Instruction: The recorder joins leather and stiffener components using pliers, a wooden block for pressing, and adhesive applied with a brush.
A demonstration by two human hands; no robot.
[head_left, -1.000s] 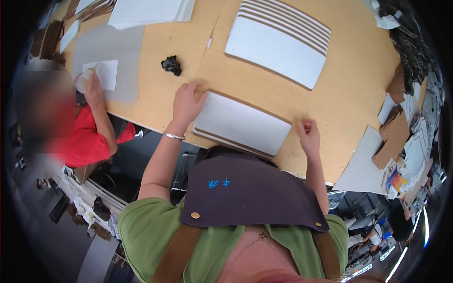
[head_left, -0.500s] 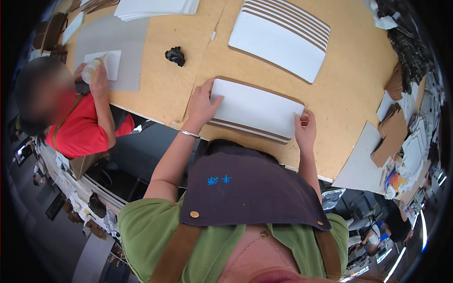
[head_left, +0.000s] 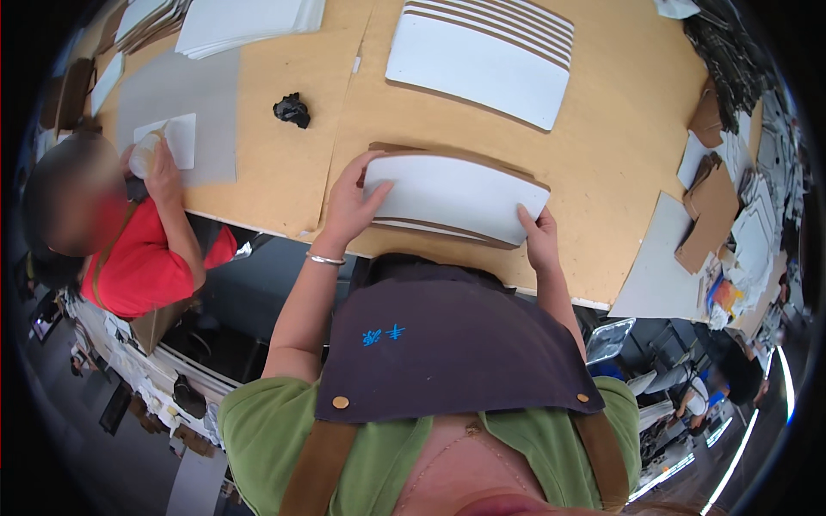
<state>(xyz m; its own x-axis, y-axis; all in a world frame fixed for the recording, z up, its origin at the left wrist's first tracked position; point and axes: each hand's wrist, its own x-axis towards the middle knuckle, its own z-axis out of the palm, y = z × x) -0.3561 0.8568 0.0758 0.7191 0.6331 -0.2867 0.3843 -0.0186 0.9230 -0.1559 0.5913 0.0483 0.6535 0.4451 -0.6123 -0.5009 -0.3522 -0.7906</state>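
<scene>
Between my hands is a white board (head_left: 452, 196) with rounded corners and a brown edge. My left hand (head_left: 351, 202) grips its left end, thumb on the white face and fingers at the far edge and underneath. At the right end, my right hand (head_left: 542, 239) pinches the near corner, its thumb on top. The board is slightly raised and tilted over more boards of the same kind (head_left: 430, 229), whose brown and white edges show along the near and far sides. How many lie beneath is hidden.
Beyond my hands lies a fanned row of white boards (head_left: 473, 73). A crumpled black scrap (head_left: 292, 112) sits to the left. At far left a person in red (head_left: 146, 258) holds a translucent container above a white piece. Brown cardboard pieces (head_left: 712, 211) and a grey sheet (head_left: 658, 258) are at right.
The top board has lifted and tilted off those beneath. My right hand has moved from beside its end to gripping its near corner with the thumb on top. The view has shifted slightly.
</scene>
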